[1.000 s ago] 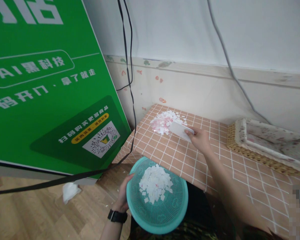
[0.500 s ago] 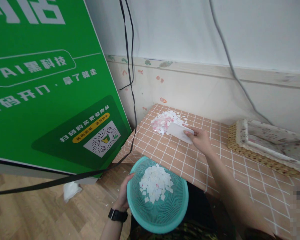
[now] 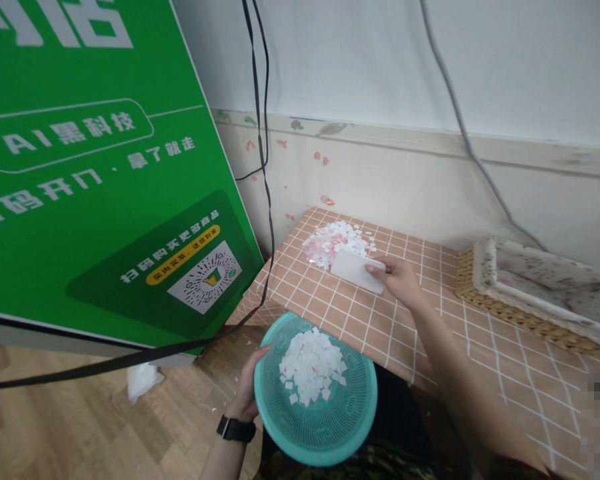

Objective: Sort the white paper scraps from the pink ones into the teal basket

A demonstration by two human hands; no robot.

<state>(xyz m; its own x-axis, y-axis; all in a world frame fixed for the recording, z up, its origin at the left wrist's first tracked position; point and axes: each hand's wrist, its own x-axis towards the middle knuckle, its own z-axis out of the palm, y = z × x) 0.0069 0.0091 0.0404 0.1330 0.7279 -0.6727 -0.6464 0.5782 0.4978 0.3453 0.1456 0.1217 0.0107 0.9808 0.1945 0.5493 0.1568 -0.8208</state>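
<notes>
My left hand (image 3: 250,383) grips the left rim of a round green plastic colander (image 3: 330,437), held just below the table's front edge. Small white square paper pieces (image 3: 313,367) lie heaped in it. Over the table, my right hand (image 3: 397,277) pinches the right end of a flat white rectangular scraper (image 3: 356,269). The scraper's left end reaches the near side of a pile of white and pink paper pieces (image 3: 333,240) on the tabletop. Some of that pile is hidden behind the scraper.
The table (image 3: 380,327) has a brown checked cover. At its right stands a cloth-lined wicker basket (image 3: 480,293). A large green sign panel (image 3: 105,200) rises on the left, with a black cable (image 3: 267,220) hanging before it. A white bag (image 3: 144,381) lies on the floor.
The scraper has shifted slightly toward me and to the left along the near side of the paper pile. My left hand and the colander stay in place.
</notes>
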